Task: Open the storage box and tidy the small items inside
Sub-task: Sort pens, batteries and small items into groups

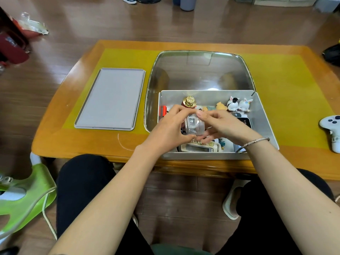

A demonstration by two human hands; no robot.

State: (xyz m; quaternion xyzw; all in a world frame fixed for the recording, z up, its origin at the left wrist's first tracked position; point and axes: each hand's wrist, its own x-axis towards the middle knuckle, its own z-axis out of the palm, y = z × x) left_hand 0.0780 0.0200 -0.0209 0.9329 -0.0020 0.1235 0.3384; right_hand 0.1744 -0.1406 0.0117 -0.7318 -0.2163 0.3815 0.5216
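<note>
The grey storage box (265, 124) stands open on the table, its clear lid (200, 70) tipped up behind it. Inside are a red bottle with a gold cap (189, 103), two white bunny figures (239, 104), a yellow figure (220, 106), a red item (162, 111), a dark device (244, 121) and a cream calculator-like gadget (198, 147). Above the box, my left hand (171, 129) and my right hand (220, 126) both grip a small clear plastic case (194, 126) with small things inside.
A flat grey tray (112, 98) lies on the yellow mat (285, 100) left of the box. A white game controller (331, 131) sits at the table's right edge. A green chair (24, 197) stands at my left, and my knees are under the table's front edge.
</note>
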